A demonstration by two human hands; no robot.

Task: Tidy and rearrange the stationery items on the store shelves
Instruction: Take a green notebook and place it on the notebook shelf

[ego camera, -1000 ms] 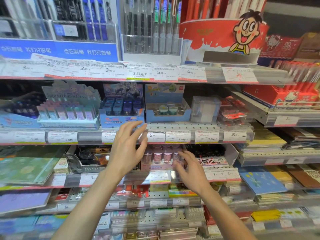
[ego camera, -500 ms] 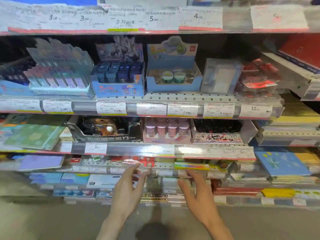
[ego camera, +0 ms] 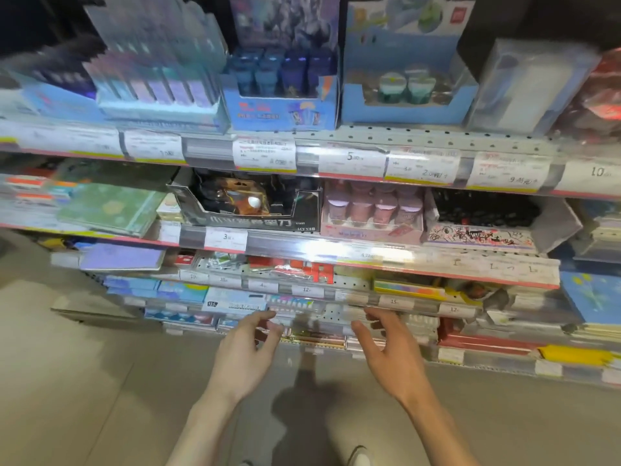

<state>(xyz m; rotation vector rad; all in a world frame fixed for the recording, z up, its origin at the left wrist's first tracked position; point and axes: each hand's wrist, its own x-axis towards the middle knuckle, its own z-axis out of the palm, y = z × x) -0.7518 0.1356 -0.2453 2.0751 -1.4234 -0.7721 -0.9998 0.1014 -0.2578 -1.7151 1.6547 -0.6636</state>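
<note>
The stationery fills tiered store shelves (ego camera: 386, 137), and the pink display box (ego camera: 371, 227) of small pink cups on the second tier serves as the landmark. Straight below it, two tiers down, both hands reach toward the low shelf edge with its price tags. The left hand (ego camera: 247, 353) sits below and left of the pink box, its fingers (ego camera: 260, 317) loosely spread and slightly curled, holding nothing. The right hand (ego camera: 391, 351) sits directly below the box, its fingers (ego camera: 378, 314) likewise relaxed and empty; their tips appear to be just at the packets on that low shelf, though motion blur makes contact hard to judge.

Left of the pink box stands a black display box (ego camera: 248, 205). To its right is a white box with scribbled graffiti print (ego camera: 480, 235) holding black items. Above the pink box, on the next tier up, sits a light blue box (ego camera: 403, 105) with two round green-topped items, and to that one's left a blue box (ego camera: 280, 109) of dark blue packs. Far left of the pink box lie green notebooks (ego camera: 111, 206). Below the hands is beige floor (ego camera: 100, 381).
</note>
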